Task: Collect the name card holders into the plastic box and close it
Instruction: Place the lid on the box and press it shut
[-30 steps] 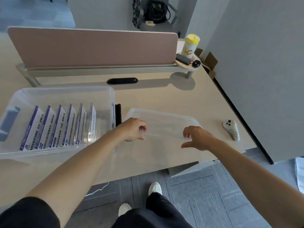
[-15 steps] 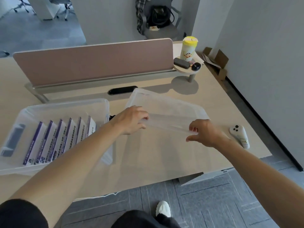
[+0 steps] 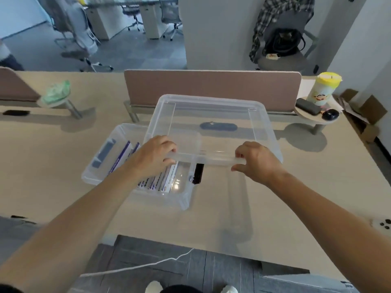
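Fingers (image 3: 167,145) of the left hand (image 3: 151,158) curl over the near edge of the clear lid (image 3: 211,123), and the right hand (image 3: 255,162) pinches the same edge further along, thumb under and fingertips on top. Both hands grip the lid, which hangs tilted above the worktop (image 3: 42,166), its far edge raised toward the brown divider panel (image 3: 211,87).

Below the left fingers sits the clear plastic box (image 3: 184,199), uncovered on the left and partly under the lid's left corner. Inside it stand the name card holders (image 3: 163,179) in a row, with purple and white print; the left hand and forearm cover most of them, so their number cannot be counted. A grey handle piece (image 3: 103,153) shows at the box's far-left end. Just beneath the lid edge, between the two sets of fingers, a black object (image 3: 198,173) lies beside the box's right wall; what it is cannot be made out.

Beyond the right fingers, a small round shelf (image 3: 317,118) carries a yellow-lidded cup (image 3: 322,89), a dark case (image 3: 307,106) and a black round item (image 3: 330,115). A dark oval cable port (image 3: 218,126) shows blurred through the lid. Far left of the left fingers, a green crumpled bag (image 3: 56,94) rests on another shelf. At the right edge of the view a white remote (image 3: 380,224) is cut off
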The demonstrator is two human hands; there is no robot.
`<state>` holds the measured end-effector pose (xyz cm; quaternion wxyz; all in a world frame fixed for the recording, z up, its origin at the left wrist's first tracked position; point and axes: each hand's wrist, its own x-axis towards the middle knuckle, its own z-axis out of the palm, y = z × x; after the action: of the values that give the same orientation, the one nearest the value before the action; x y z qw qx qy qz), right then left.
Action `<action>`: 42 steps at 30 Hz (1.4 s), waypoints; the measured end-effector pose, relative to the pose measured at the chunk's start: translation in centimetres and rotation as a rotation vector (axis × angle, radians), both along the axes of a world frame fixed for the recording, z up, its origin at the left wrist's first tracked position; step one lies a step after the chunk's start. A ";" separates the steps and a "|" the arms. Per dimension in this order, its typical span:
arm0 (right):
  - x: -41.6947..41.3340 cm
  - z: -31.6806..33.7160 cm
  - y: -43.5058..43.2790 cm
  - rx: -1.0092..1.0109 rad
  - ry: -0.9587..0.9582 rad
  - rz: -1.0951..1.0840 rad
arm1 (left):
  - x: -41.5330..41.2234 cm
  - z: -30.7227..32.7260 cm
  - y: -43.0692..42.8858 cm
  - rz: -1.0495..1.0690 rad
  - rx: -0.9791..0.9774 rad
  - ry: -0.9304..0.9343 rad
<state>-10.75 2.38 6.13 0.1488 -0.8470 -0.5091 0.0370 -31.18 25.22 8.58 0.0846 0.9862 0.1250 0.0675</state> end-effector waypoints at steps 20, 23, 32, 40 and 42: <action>-22.4 -2.2 18.3 -0.307 -0.058 -0.082 | -19.6 -6.7 19.3 0.006 -0.179 0.082; -22.5 -3.3 18.9 -0.316 -0.043 -0.099 | -18.9 -7.8 20.2 -0.018 -0.188 0.119; -21.4 -6.0 19.3 -0.338 0.056 -0.173 | -17.8 -10.9 21.9 -0.074 -0.248 0.129; -23.2 -6.7 19.7 -0.351 0.099 -0.312 | -18.0 -12.3 22.3 -0.101 -0.290 0.127; -23.4 -6.8 19.9 -0.335 0.107 -0.341 | -17.9 -12.4 22.4 -0.106 -0.283 0.113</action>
<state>-34.17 22.23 -0.67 0.0371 -0.9304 -0.3367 0.1399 -49.09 47.67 -3.85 0.2190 0.9719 0.0855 -0.0107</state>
